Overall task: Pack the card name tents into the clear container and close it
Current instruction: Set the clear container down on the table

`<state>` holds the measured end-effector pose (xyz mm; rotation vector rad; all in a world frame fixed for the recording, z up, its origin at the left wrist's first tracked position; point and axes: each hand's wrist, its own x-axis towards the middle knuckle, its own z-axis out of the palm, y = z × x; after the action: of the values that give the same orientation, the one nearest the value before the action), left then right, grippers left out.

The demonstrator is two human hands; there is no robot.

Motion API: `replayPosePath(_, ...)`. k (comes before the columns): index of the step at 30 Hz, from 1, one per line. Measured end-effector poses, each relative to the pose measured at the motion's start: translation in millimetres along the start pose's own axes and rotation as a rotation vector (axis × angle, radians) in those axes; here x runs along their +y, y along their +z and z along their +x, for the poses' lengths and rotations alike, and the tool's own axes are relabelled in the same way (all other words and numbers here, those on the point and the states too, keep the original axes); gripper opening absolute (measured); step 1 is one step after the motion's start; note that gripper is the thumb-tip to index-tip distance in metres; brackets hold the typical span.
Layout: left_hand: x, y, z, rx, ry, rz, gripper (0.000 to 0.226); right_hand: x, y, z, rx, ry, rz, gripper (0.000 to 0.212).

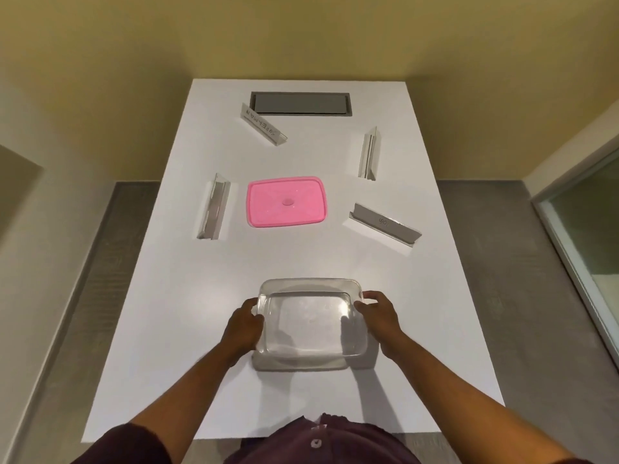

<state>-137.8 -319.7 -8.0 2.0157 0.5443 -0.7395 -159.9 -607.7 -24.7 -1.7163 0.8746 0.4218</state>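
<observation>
An empty clear container (310,324) sits on the white table (187,329) near me. My left hand (244,326) grips its left wall and my right hand (378,314) grips its right wall. Its pink lid (286,201) lies flat at mid-table. Several card name tents stand around the lid: one at the left (214,207), one with lettering at the far left (263,124), one at the far right (369,154), one at the right (385,226).
A grey recessed panel (300,103) is set into the table's far end. Grey floor runs along both sides of the table. A glass partition (589,236) stands at the right.
</observation>
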Motion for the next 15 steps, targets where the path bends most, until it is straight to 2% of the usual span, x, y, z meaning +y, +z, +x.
replayPosePath(4,-1.0,3.2,2.8,0.013,-0.044,-0.032,0.043,3.8,-7.3,8.8,-0.087,0.030,-0.051,0.034)
replayPosePath(7,-5.3,-0.7,4.9,0.032,-0.054,-0.015,0.039,3.4,-13.6,16.0,-0.090,0.029,-0.141,0.037)
replayPosePath(11,-11.9,-12.9,11.7,0.112,-0.031,0.023,0.052,-7.3,-19.4,29.0,0.019,-0.025,-0.215,0.044)
replayPosePath(15,-9.7,-33.9,30.7,0.164,-0.043,-0.022,0.045,-38.0,-12.1,41.6,0.169,-0.143,-0.288,0.048)
